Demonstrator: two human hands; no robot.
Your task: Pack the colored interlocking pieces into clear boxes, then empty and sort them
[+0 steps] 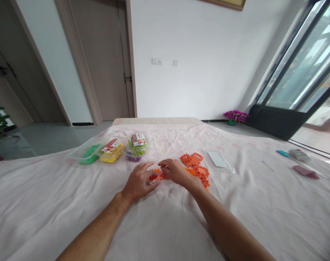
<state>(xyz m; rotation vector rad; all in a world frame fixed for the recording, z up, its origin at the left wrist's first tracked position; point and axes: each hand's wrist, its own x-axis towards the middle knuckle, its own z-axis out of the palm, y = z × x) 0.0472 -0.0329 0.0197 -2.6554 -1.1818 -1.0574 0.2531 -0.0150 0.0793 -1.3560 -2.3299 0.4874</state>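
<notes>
A small clear plastic box [153,182] with orange pieces [156,175] in it stands on the cloth before me. My left hand [140,182] is curled round its left side, thumb and fingers gripping it. From the right, my right hand [173,169] reaches over the box with bent fingers drawn together. Whatever the right fingertips pinch is hidden. Beside that hand lies a loose pile of flat orange toothed pieces [191,159], some overlapping, on a clear plastic sheet or lid.
At the back left sit clear boxes of green pieces [91,154], yellow pieces [110,156], and light green pieces [137,145] over purple. A white card [217,159] lies in clear plastic on the right. Farther right are a blue item [283,153] and a pink item [305,172].
</notes>
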